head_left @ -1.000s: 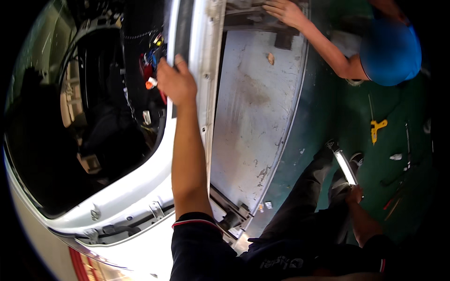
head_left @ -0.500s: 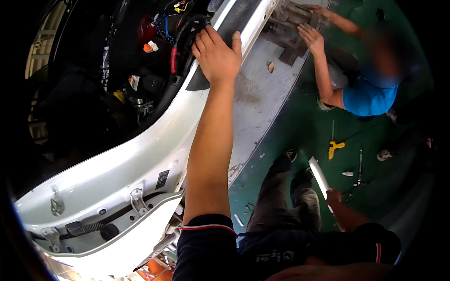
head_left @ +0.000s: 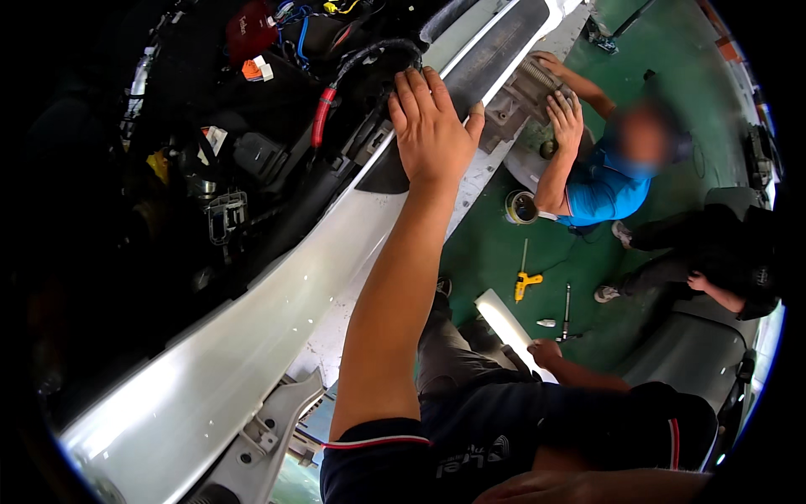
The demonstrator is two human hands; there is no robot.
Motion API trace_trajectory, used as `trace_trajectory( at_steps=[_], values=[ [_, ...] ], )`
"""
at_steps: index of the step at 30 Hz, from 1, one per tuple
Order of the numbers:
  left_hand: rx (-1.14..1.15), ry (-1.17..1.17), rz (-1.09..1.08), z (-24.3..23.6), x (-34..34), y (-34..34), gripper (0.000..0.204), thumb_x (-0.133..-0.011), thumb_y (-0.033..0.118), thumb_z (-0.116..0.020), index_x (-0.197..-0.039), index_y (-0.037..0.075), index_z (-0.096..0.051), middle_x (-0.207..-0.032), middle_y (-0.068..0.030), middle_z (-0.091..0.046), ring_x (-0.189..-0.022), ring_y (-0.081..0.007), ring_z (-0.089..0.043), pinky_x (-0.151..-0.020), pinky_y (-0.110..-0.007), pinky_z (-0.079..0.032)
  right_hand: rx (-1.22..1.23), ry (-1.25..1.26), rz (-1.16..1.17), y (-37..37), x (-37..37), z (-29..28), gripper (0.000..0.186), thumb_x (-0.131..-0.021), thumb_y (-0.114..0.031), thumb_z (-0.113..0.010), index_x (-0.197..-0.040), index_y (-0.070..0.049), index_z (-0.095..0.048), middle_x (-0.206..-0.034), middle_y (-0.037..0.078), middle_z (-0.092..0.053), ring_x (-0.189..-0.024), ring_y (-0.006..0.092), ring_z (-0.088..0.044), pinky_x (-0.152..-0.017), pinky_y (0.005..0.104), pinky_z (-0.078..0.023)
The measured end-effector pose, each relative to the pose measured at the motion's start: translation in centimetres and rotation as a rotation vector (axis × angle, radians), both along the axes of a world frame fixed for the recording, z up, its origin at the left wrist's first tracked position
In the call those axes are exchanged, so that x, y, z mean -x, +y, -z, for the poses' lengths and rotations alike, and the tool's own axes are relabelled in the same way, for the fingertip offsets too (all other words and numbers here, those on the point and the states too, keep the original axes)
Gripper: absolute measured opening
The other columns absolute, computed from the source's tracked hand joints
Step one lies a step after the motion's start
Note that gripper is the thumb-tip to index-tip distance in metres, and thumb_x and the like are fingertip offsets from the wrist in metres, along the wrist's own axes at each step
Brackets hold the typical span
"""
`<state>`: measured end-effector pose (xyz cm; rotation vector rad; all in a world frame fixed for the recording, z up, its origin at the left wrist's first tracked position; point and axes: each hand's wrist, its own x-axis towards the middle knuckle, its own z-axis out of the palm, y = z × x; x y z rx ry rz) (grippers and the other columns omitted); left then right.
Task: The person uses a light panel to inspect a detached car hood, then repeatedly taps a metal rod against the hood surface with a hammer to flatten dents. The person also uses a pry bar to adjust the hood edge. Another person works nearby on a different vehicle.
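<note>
My left hand (head_left: 432,134) rests palm-down with fingers apart on the white car body's dark-topped sill (head_left: 487,59), fingertips at its inner edge beside a black cable with a red sleeve (head_left: 321,118). My right hand (head_left: 544,353) is low on the right, closed round a long white glowing light bar (head_left: 499,319). Inside the dark car body are loose wires, an orange-and-white connector (head_left: 256,69) and a dark red part (head_left: 250,25).
A co-worker in blue (head_left: 604,189) has both hands at a metal mechanism (head_left: 525,84) beside the sill. Another person (head_left: 730,260) stands at right near a grey seat-like shape (head_left: 688,353). A tin (head_left: 520,206), yellow glue gun (head_left: 527,281) and wrench (head_left: 567,311) lie on the green floor.
The view has swung, bringing the second person into sight. My left hand stays on the sill, shifted rightward in the picture. The co-worker's second hand now shows at the mechanism.
</note>
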<state>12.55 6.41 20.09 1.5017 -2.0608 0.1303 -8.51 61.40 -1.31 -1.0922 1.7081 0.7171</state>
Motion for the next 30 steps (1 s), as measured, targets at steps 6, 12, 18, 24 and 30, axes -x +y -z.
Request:
trace_trajectory(
  at_steps=[6,12,18,24,30],
  values=[
    [-0.037,-0.031,0.116,-1.5,4.3,1.0,0.082,-0.097,0.059,-0.054,-0.147,-0.004,-0.044,-0.151,-0.0219,-0.044,-0.147,-0.0349,-0.034,-0.122,-0.047,-0.022,-0.062,0.037,-0.004,-2.2,-1.8,0.6,0.036,-0.106,-0.030,-0.044,-0.129,-0.019,-0.068,-0.143,0.006,-0.061,-0.128,0.0277,-0.060,-0.102,0.0431,-0.053],
    [-0.066,0.034,0.117,-1.5,0.5,-0.1,0.080,-0.093,0.053,-0.062,-0.145,-0.006,-0.047,-0.150,-0.0234,-0.045,-0.145,-0.0373,-0.037,-0.117,-0.049,-0.030,-0.110,0.034,-0.133,-12.7,-3.3,-6.0,0.035,-0.106,-0.026,-0.044,-0.131,-0.018,-0.066,-0.148,0.003,-0.057,-0.132,0.0238,-0.057,-0.103,0.0414,-0.053],
    [-0.077,0.056,0.095,-2.2,0.7,-0.1,0.081,-0.094,0.051,-0.063,-0.147,-0.007,-0.044,-0.153,-0.0235,-0.043,-0.147,-0.0371,-0.036,-0.120,-0.050,-0.027,0.158,0.194,0.264,-7.1,0.5,1.7,0.040,-0.093,-0.045,-0.060,-0.124,-0.023,-0.073,-0.125,0.007,-0.072,-0.118,0.0328,-0.067,-0.096,0.0468,-0.055],
    [-0.073,-0.047,0.079,-2.5,0.3,0.3,0.079,-0.096,0.051,-0.059,-0.148,-0.006,-0.043,-0.154,-0.0221,-0.042,-0.149,-0.0356,-0.035,-0.120,-0.048,-0.027,0.101,0.154,0.487,-8.7,-2.7,-2.3,0.037,-0.094,-0.044,-0.059,-0.123,-0.025,-0.074,-0.124,0.006,-0.072,-0.117,0.0327,-0.067,-0.096,0.0467,-0.055],
    [-0.026,-0.018,0.084,-2.3,1.1,0.7,0.075,-0.098,0.051,-0.060,-0.148,-0.003,-0.045,-0.155,-0.0212,-0.043,-0.149,-0.0345,-0.034,-0.120,-0.049,-0.027,0.150,0.251,0.565,-3.0,-2.2,-0.6,0.034,-0.091,-0.044,-0.059,-0.114,-0.026,-0.077,-0.115,0.003,-0.075,-0.111,0.0285,-0.069,-0.094,0.0443,-0.056]
  ],
)
